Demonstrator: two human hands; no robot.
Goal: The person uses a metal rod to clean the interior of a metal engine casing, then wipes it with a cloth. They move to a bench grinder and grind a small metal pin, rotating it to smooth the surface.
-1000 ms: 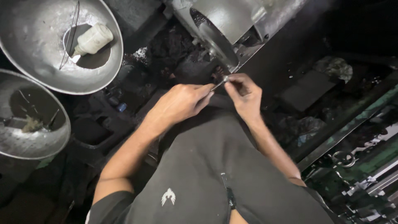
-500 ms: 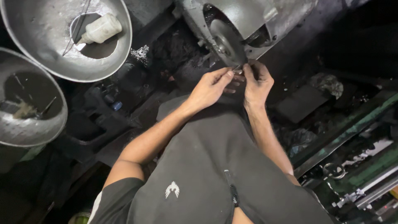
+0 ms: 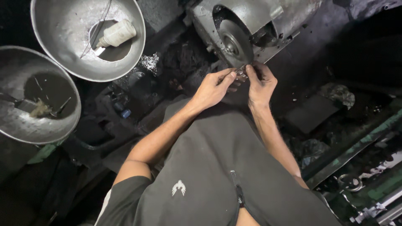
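At twelve o'clock stands the grey metal machine housing, with its dark grinding wheel showing through the open front. At ten o'clock sits a wide steel basin with a white plastic bottle lying in it; a second steel basin sits at nine o'clock, holding bits of scrap. The dark, littered floor spreads toward three o'clock.

Both hands meet just under the wheel's lower edge. The left hand is closed to a pinch, thumb and forefinger nipping one end of a small metal piece. The right hand is likewise curled tight, its fingertips gripping the other end. The piece lies at the wheel's six o'clock, touching or all but touching the rim; which, I cannot tell.

To do this step well, I judge the piece should be held steady at both ends, pressed lightly and evenly, with fingertips kept behind the contact line and clear of the wheel's face.
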